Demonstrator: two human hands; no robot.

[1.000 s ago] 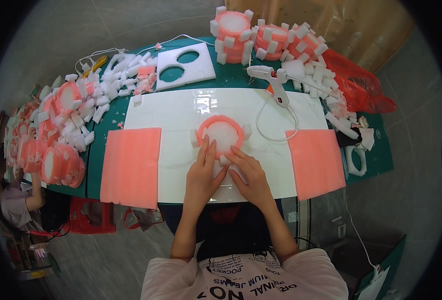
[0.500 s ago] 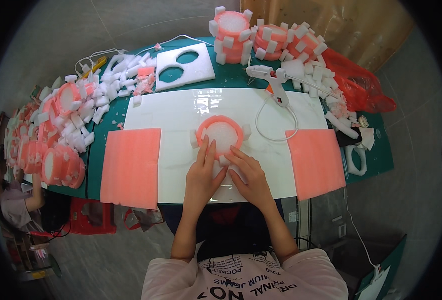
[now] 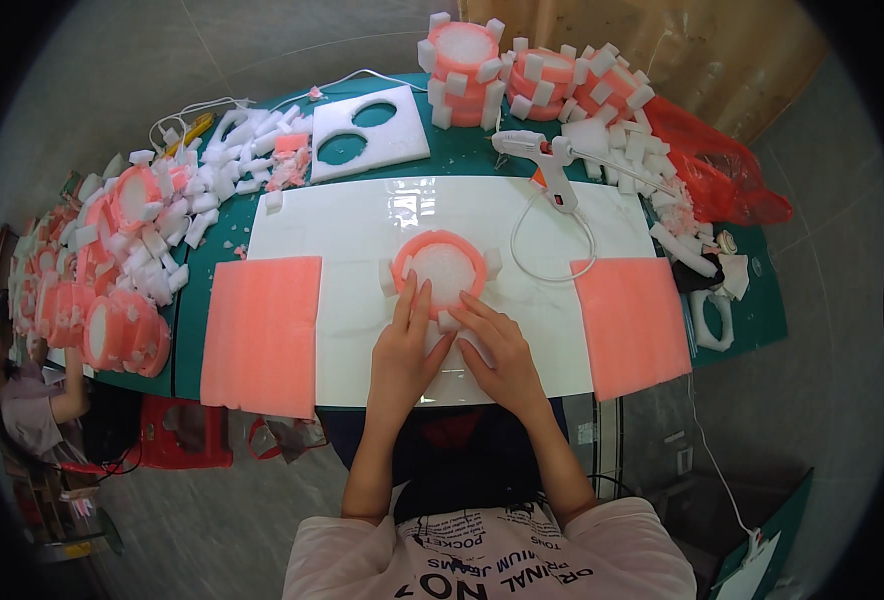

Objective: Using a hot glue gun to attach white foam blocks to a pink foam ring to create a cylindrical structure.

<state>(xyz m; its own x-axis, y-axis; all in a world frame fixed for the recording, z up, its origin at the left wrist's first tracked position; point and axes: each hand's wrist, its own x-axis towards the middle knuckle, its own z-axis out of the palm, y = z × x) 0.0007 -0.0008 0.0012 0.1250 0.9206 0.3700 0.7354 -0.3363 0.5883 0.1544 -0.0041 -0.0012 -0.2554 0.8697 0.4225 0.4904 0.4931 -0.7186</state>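
A round foam piece [image 3: 446,265], white inside with a pink foam rim, lies on the white board in front of me. Small white foam blocks stick out from its left and right sides. Another white foam block [image 3: 448,321] sits against its near edge, between my hands. My left hand [image 3: 403,345] steadies the rim at the near left, its fingertips reaching over the pink edge. On the near right, my right hand [image 3: 498,350] holds the rim and block with its fingers. Both thumbs point toward the near block; their exact contact is partly hidden.
Pink foam sheets [image 3: 262,335] flank the white board [image 3: 362,230]. A white glue gun [image 3: 552,170] with its cord stands at the far right. Foam offcuts [image 3: 167,220] and finished round pieces crowd the table's left and back. Another person [image 3: 37,400] sits at far left.
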